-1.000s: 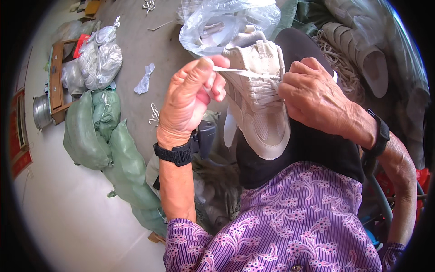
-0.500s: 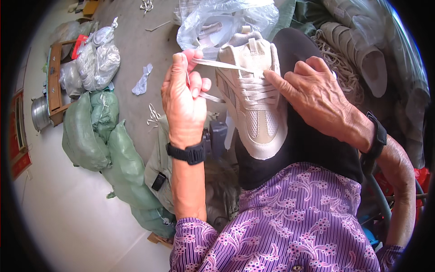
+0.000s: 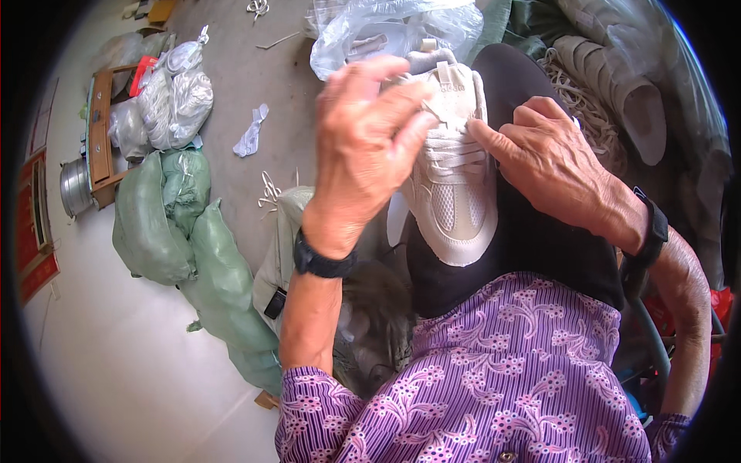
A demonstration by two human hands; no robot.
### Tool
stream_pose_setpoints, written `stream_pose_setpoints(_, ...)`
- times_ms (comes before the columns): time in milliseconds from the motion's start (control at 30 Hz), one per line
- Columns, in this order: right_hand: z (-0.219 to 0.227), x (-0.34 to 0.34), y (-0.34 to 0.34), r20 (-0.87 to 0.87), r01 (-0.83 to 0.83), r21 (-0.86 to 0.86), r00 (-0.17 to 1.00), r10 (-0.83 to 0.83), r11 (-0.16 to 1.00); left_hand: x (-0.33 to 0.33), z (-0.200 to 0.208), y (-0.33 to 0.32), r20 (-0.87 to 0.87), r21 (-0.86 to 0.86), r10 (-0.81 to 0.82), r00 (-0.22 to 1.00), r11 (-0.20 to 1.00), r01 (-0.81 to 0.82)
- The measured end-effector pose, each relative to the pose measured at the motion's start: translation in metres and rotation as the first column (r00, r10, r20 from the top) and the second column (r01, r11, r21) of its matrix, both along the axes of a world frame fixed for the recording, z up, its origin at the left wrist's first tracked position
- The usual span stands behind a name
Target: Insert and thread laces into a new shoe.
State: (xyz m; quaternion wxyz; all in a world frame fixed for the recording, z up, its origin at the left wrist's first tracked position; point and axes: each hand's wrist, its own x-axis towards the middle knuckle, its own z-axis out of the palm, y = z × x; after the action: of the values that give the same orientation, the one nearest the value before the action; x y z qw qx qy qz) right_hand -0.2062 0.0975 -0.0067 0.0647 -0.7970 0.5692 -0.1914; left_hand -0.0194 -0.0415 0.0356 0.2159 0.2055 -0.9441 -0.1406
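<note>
A cream and white lace-up sneaker [image 3: 459, 228] rests on my dark-clad thigh, its toe towards me. White laces [image 3: 449, 157] cross its front in several rows below the tongue [image 3: 455, 94]. My left hand [image 3: 363, 143] hovers over the shoe's upper left side, blurred, thumb and forefinger bent beside the top eyelets. Whether a lace is between those fingers is hidden. On the shoe's right edge lies my right hand [image 3: 552, 158], closed, its forefinger pressed by the upper lacing and its other fingers curled. Its thumb is out of sight.
A clear plastic bag [image 3: 332, 50] lies beyond the shoe. At right are a heap of loose laces [image 3: 575, 96] and a row of nested pale shoes [image 3: 617, 85]. Green sacks [image 3: 154, 224] and a wooden bench [image 3: 100, 131] with filled plastic bags stand at left.
My left hand, which was pulling a lace out to the left, has swung right to the shoe, turning its back upward. My right hand stays on the shoe's right side.
</note>
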Motion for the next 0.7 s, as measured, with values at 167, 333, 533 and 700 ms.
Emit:
stream_pose_setpoints(167, 0.001, -0.001, 0.001, -0.005, -0.004, 0.012, 1.000, 0.004, 1.000, -0.007, -0.016, -0.001, 0.020, 0.016, -0.076, 0.997, 0.997, 0.076)
stream_pose_setpoints(333, 0.003, 0.006, -0.001, -0.095, 0.024, 0.023, 0.995, -0.022, 0.999, -0.011, -0.001, 0.020, 0.201, 0.042, 0.002, 0.980, 0.999, -0.011)
stream_pose_setpoints(533, 0.002, 0.002, -0.004, 0.064, 0.054, -0.001, 0.996, -0.054, 0.999, 0.006, -0.016, -0.011, 0.263, 0.626, 0.235, 0.936, 0.697, -0.351)
stream_pose_setpoints(700, -0.004, 0.004, -0.004, 0.206, 0.147, -0.022, 0.969, -0.140, 0.989, 0.012, -0.035, -0.009, 0.056, 0.543, 0.320, 0.946, 0.785, -0.298)
